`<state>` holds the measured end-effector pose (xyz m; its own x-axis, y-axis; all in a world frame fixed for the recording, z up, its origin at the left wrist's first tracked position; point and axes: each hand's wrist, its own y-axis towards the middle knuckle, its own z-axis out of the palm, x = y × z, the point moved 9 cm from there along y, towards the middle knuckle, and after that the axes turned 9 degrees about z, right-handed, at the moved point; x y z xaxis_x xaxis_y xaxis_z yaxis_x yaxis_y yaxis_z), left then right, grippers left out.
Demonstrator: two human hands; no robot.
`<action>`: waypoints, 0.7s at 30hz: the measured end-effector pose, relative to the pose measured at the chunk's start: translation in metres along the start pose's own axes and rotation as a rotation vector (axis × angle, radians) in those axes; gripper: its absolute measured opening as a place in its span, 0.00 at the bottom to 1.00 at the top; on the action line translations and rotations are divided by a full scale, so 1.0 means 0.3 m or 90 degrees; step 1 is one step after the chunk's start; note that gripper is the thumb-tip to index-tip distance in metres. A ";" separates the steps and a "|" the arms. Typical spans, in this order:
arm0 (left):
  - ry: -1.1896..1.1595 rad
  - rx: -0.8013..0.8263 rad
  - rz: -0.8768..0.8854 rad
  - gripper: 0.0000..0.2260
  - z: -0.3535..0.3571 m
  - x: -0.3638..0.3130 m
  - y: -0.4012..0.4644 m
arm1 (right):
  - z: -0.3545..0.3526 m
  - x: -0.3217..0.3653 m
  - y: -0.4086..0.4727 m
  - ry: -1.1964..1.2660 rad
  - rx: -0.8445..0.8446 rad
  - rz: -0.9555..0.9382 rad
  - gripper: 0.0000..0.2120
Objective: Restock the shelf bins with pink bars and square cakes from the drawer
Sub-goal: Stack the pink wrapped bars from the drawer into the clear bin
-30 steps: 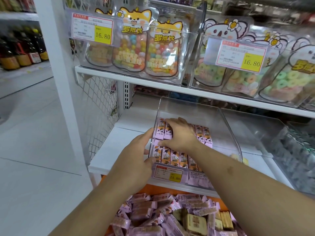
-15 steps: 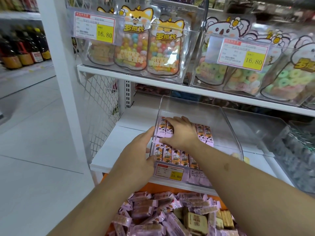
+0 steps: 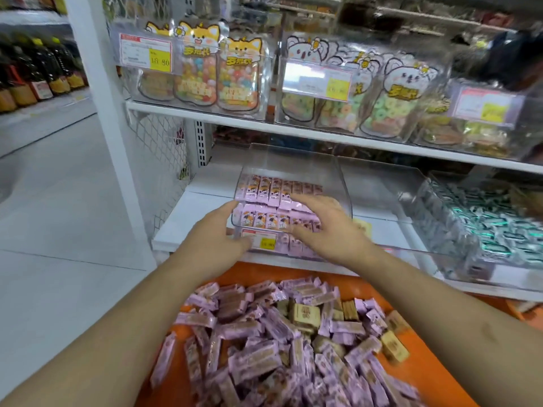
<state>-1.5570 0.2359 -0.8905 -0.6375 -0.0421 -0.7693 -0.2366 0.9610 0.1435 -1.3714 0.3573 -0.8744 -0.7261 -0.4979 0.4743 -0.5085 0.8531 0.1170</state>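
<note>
Presently left hand (image 3: 216, 235) rests spread on bin (image 3: 342, 183) front; right hand (image 3: 326, 227), fingers relaxed, empty, over pink bars (image 3: 270, 188); a nudge risks toppling rows.

Clear plastic, glossy wrappers, painted metal

The shelf bin (image 3: 332, 183) is clear, hard plastic, smooth with faint glare on its walls; the pink bars (image 3: 266, 188) in it wear shiny film wrappers. In the drawer (image 3: 435, 374), smooth matt orange plastic, more such wrappers crinkle beside square cakes (image 3: 305, 315) in clear film over a tan, matt-looking face. The shelf (image 3: 194, 218) looks like white painted metal, smooth with a dull sheen, with a wire mesh panel (image 3: 158, 160) at its end. A paper price tag (image 3: 260, 240) sits on the bin's front. The candy pouches (image 3: 238, 80) above are glossy printed plastic. The floor (image 3: 58, 201) is smooth pale tile.
</note>
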 end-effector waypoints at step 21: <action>0.127 0.359 -0.138 0.11 0.864 0.489 -0.272 | 0.541 -0.888 -0.436 -0.053 0.318 0.332 0.34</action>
<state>-1.4411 0.2224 -1.1765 -0.7557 -0.2493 -0.6056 0.0126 0.9190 -0.3941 -1.1867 0.3530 -1.1578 -0.9547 -0.0726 0.2887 -0.2222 0.8193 -0.5286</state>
